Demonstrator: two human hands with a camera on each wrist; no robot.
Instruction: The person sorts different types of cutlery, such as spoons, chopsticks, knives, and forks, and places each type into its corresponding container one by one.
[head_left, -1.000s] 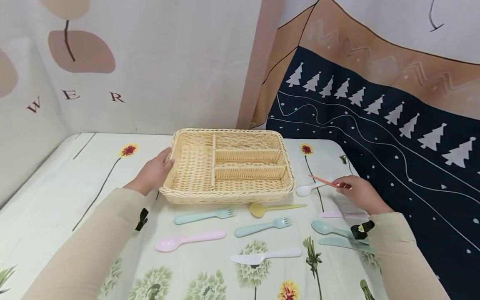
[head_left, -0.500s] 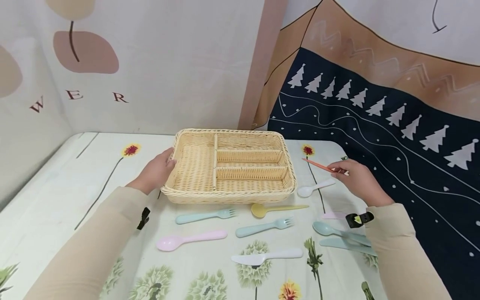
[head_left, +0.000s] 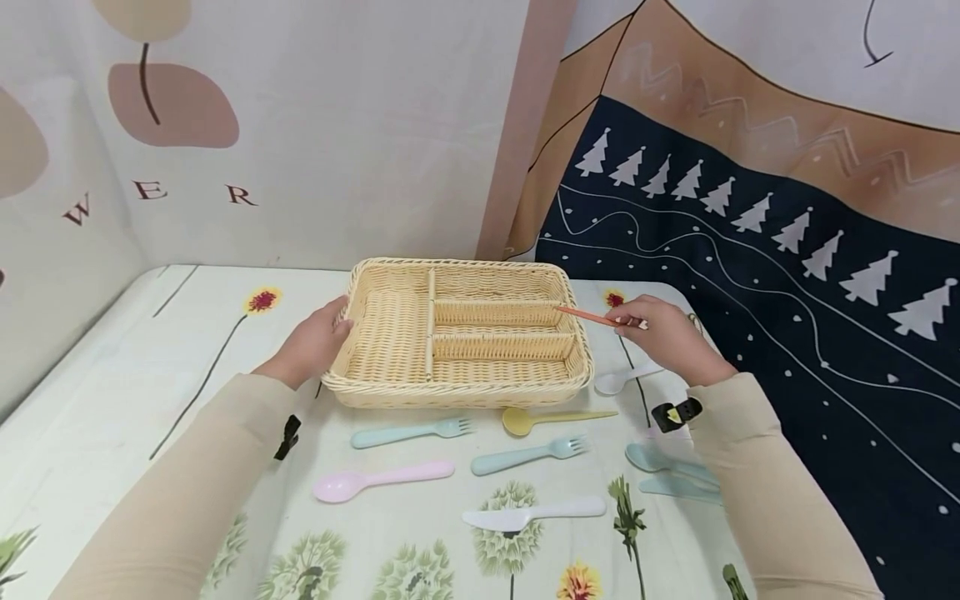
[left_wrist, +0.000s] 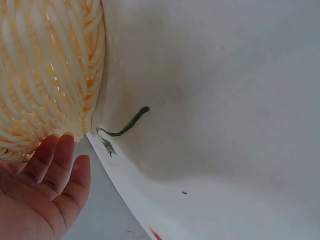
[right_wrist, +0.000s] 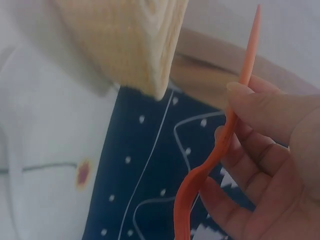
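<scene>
My left hand [head_left: 309, 340] holds the left rim of a woven wicker cutlery basket [head_left: 465, 396]; in the left wrist view its fingers [left_wrist: 62, 165] are against the outer wall, with the thumb hidden. A divider splits the basket into one wide left compartment and three narrow right ones. My right hand [head_left: 671, 335] pinches an orange fork [head_left: 588, 316], its thin handle pointing left over the basket's right rim. In the right wrist view the fork [right_wrist: 187, 192] is seen side-on, so its head is only partly visible.
In front lie two blue forks [head_left: 408, 432], a pink spoon [head_left: 382, 481], a yellow spoon [head_left: 517, 421] and a white knife [head_left: 536, 512]. A white spoon [head_left: 611, 383], blue spoon [head_left: 645, 456] and blue knife [head_left: 675, 487] lie right, partly under my right arm. Fabric hangs behind the table.
My right hand has lifted the orange fork off the right side of the table and carried it left to the basket's right rim. The left hand stays on the basket.
</scene>
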